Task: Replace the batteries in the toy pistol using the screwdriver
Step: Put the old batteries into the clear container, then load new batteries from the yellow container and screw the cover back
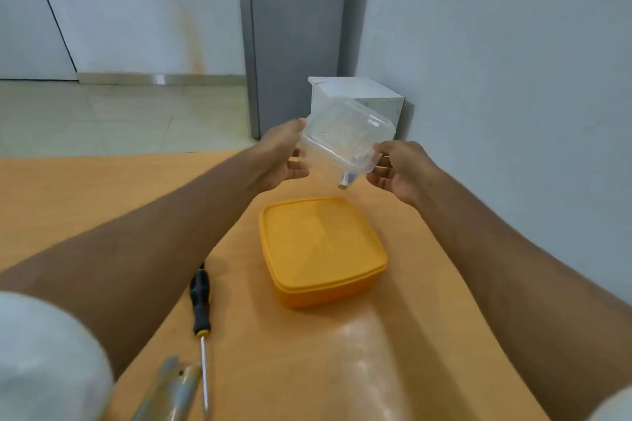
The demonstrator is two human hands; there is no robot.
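Note:
Both my hands hold a clear plastic container (343, 143) with a lid above the orange table (102, 188), tilted toward me. My left hand (285, 155) grips its left side and my right hand (398, 169) grips its right side. Batteries (345, 179) show through its lower corner. A screwdriver (201, 297) with a black and yellow handle lies on the table near my left forearm, its shaft pointing toward me. A silver-grey object (171, 390), perhaps the toy pistol, lies at the bottom edge, partly cut off.
A closed orange lunch box (321, 249) sits on the table below the clear container. A white box (355, 96) stands at the table's far end against the wall (513, 79). A grey fridge (297, 37) and tiled floor (102, 116) lie beyond.

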